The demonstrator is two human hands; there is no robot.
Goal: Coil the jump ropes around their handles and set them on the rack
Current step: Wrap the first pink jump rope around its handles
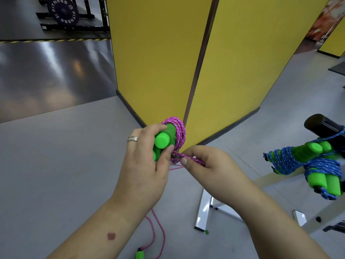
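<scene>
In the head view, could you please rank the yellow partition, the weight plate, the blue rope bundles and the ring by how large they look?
1. Yellow partition, by far the largest.
2. Blue rope bundles and weight plate: they look alike; the plate is much farther away, so I won't rank them.
3. Ring on the left hand, smallest.

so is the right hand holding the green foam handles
No, the left hand grips the green foam handles wrapped in pink braided rope, while the right hand pinches the rope's loose strand.

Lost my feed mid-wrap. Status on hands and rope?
Left hand grips green handles, pink rope coiled round them. Right hand pinches the loose end. Blue ropes already on rack. Nothing blocking.
</scene>
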